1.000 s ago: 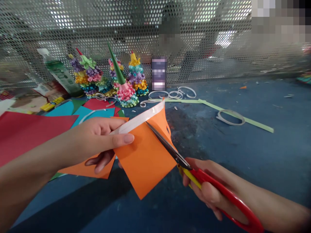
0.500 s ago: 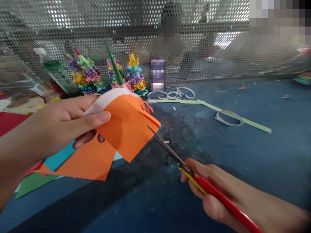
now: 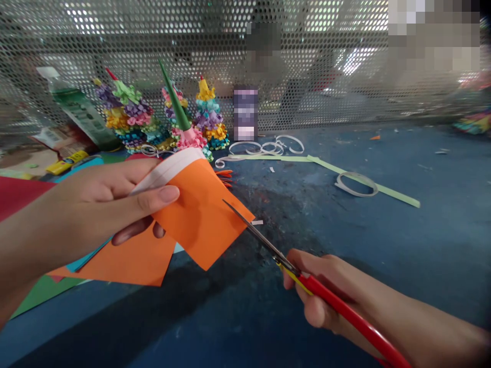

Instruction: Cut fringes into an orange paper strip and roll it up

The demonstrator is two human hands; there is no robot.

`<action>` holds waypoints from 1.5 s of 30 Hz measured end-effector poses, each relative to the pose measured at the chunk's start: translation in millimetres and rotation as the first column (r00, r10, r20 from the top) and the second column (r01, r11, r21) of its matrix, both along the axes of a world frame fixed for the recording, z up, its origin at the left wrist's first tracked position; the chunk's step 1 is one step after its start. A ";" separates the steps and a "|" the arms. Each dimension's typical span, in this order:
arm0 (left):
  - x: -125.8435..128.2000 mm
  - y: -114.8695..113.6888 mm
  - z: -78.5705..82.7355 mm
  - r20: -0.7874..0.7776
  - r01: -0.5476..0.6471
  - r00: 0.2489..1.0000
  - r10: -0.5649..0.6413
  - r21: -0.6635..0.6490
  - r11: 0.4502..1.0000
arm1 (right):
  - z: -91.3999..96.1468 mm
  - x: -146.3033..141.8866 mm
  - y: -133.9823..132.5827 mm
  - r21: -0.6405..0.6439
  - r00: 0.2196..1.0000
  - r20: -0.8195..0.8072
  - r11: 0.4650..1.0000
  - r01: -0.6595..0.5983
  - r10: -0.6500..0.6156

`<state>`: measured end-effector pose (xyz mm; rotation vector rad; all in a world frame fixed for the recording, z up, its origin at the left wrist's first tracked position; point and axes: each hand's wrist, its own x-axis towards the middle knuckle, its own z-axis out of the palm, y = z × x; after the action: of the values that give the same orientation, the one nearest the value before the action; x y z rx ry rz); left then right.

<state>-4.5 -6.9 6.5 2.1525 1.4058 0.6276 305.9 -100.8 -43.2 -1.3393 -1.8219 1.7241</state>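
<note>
My left hand (image 3: 111,204) pinches a folded orange paper (image 3: 203,220) between thumb and fingers, with a white strip (image 3: 166,169) along its top edge. A second orange sheet (image 3: 134,263) lies under that hand. My right hand (image 3: 326,291) grips the red handles of scissors (image 3: 345,312). Their narrow steel blades (image 3: 261,237) reach up-left, with the tip over the orange paper's lower right part. Thin orange slivers (image 3: 224,178) stick out behind the paper. Part of the scissor handles is hidden by my right hand.
Colourful paper-quilled cones (image 3: 132,115) stand beyond my hands, beside a plastic bottle (image 3: 76,107). Curled white strips (image 3: 264,148) and a pale green strip (image 3: 337,174) lie on the blue work surface (image 3: 345,255). Red, green and teal sheets (image 3: 46,291) lie at left. Perforated metal mesh (image 3: 326,51) stands behind.
The orange paper has swung left and turned since the oldest frame, and the scissors have rotated with my right hand. Between the last two frames, both shifted only slightly.
</note>
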 end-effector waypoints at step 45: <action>17.3 -7.4 -3.3 0.101 0.088 0.993 -0.061 -0.295 0.951 | -10.0 -0.9 -2.4 -0.208 0.992 -0.098 0.976 0.063 -0.084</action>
<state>12.8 -14.3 3.2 1.9038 1.2744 0.4450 304.9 -103.3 -53.3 -1.3439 -1.5529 1.9465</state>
